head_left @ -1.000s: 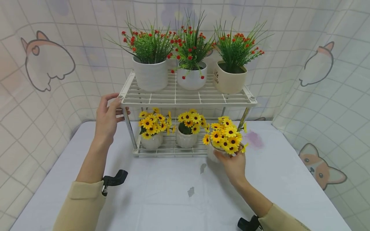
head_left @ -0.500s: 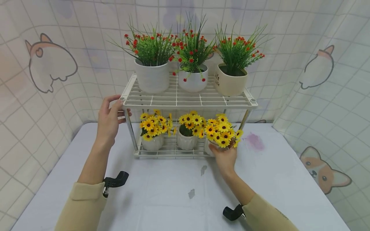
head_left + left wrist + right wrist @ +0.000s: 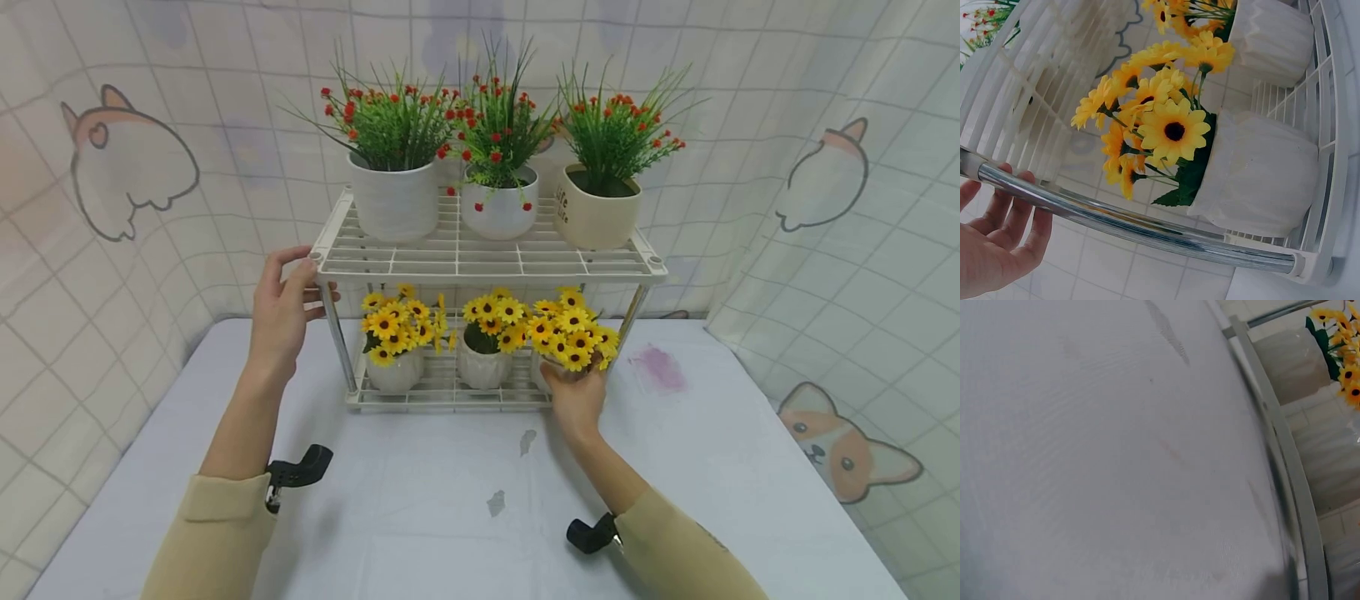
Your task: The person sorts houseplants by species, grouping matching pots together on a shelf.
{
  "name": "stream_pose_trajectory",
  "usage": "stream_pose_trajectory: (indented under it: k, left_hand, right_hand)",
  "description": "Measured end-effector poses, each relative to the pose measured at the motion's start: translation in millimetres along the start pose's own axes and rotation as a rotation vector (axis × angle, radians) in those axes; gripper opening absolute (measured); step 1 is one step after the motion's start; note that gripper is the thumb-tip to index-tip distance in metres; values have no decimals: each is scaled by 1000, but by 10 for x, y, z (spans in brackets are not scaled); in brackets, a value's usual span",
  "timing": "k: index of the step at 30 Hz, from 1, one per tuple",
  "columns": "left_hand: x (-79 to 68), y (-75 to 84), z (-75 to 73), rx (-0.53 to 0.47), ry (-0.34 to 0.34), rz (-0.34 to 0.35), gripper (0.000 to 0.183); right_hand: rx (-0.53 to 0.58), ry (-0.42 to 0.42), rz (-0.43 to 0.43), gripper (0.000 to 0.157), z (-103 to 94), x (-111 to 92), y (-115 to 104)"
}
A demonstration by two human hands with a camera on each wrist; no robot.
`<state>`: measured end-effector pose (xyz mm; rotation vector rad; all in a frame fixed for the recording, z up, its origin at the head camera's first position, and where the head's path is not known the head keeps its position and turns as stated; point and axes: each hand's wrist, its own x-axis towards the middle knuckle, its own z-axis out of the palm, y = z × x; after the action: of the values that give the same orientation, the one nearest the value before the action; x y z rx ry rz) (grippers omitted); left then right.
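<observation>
A white two-tier wire rack (image 3: pixel 487 271) stands on the table. My left hand (image 3: pixel 279 308) holds its front left corner; in the left wrist view, the fingers (image 3: pixel 1036 240) reach behind the chrome post (image 3: pixel 1141 223) near the top. On the lower tier, at the right end, my right hand (image 3: pixel 579 404) grips a potted yellow daisy plant (image 3: pixel 573 333), whose blossoms cover the fingertips. Its pale pot is partly hidden by the hand. Left of it on that tier are a middle potted daisy plant (image 3: pixel 484 367) and a left one (image 3: pixel 395 371).
On the upper tier are three red-flowered grass plants, in a white ribbed pot (image 3: pixel 396 200), a smaller white pot (image 3: pixel 498 208) and a cream pot (image 3: pixel 597 212). A white cloth (image 3: pixel 420 500) covers the table. A patterned curtain (image 3: pixel 247 150) hangs behind.
My right hand has moved left and inward with the daisy plant, from the rack's front right edge to a place over the lower tier. The left hand has stayed at the corner.
</observation>
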<state>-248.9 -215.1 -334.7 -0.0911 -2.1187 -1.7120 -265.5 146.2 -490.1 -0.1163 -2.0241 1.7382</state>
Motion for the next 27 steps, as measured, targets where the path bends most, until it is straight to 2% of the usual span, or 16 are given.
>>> stream_pose_trajectory:
  k: [5, 10, 18, 25, 27]
  left_hand:
    - [-8, 5, -9, -7, 4, -1, 43]
    - [-24, 3, -11, 17, 7, 4, 44]
    - [-11, -14, -2, 8, 19, 13, 44]
    - [-52, -92, 3, -9, 44, 46, 41]
    - [-96, -127, -4, -6, 59, 64, 40]
  right_hand:
    - [18, -4, -52, 70, 11, 10, 35]
    - [-8, -23, -36, 69, -7, -3, 28]
    - [-185, -145, 108, 103, -147, -54, 41]
    - [-49, -291, 136, 92, -374, -184, 22]
    - [-59, -331, 156, 86, -466, -212, -8]
